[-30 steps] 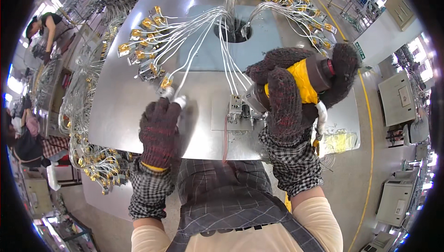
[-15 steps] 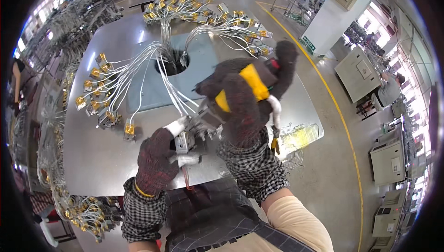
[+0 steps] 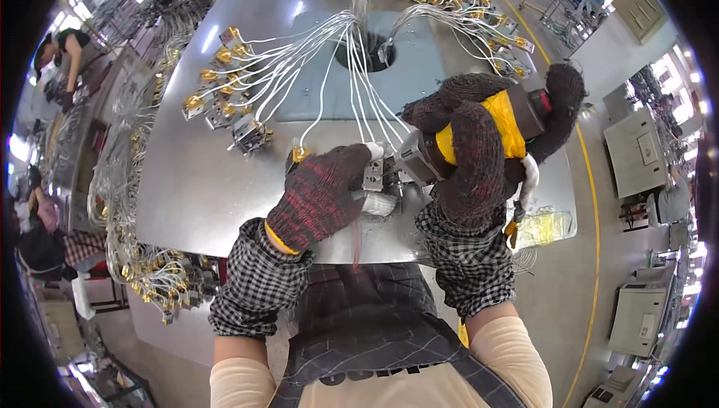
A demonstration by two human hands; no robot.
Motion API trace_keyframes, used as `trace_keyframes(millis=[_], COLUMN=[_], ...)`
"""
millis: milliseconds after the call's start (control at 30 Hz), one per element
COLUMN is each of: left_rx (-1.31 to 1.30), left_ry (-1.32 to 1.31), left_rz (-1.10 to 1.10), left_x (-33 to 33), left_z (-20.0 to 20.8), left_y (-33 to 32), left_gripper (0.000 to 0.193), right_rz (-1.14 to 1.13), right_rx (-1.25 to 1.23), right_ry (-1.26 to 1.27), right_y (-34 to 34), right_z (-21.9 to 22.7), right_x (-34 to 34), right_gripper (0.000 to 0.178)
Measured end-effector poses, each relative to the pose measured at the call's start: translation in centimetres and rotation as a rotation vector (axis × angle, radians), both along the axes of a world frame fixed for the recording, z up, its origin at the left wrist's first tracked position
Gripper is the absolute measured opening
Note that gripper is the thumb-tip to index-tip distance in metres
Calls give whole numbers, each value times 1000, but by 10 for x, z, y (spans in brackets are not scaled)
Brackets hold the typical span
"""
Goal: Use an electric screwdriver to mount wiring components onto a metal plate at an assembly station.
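My left hand [image 3: 320,197], in a dark red-and-black knit glove with white-wrapped fingertips, pinches a small metal connector [image 3: 373,176] above the near part of the table. My right hand [image 3: 475,165], gloved alike, wraps round a dark handheld power tool [image 3: 506,122] bound with yellow tape. The tool lies sideways, its nose pointing left at the connector; whether its tip touches is hidden. White cables [image 3: 322,52] fan out from a round hole [image 3: 367,55] in the table. Several of them lead toward my left hand; others end in metal connectors with yellow parts [image 3: 225,78].
The shiny metal table [image 3: 202,206] carries a blue-grey panel [image 3: 311,101] around the hole. A clear yellowish tray [image 3: 545,227] sits at its right corner. Bundled cables [image 3: 161,277] hang at the left. Another person [image 3: 71,52] works at the far left; a grey cabinet [image 3: 640,153] stands right.
The view has shifted, so the table, cables and both hands lie farther right and higher. My left hand still grips the connector, and my right hand still holds the tool close to it.
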State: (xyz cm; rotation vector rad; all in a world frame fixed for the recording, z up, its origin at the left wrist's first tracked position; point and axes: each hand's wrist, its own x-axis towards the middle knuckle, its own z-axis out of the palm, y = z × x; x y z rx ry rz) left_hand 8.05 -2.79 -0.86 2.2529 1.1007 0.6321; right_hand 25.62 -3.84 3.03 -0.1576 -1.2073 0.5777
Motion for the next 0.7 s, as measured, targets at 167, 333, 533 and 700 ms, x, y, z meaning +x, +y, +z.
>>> trace_keyframes(millis=[167,333,533,700], left_rx=[16,333,573,463], left_ry=[-25,103,336,105], left_rz=[11,57,148,87], left_x=[-5,-19,-63,-60], left_z=[-14,-5,-40,-23], left_y=[-4,-3,18,7], left_gripper=[70,68,60,55], right_rz=[-164,-370,-464,-489], right_rx=[-106,-179,-196,-233], right_ry=[-19,-85,-109,-115], right_y=[-13,-13,-15,-15], right_z=[-1,-11,-5,-6], right_x=[-19,-20,-29,-27], right_gripper=[63,68,75,81])
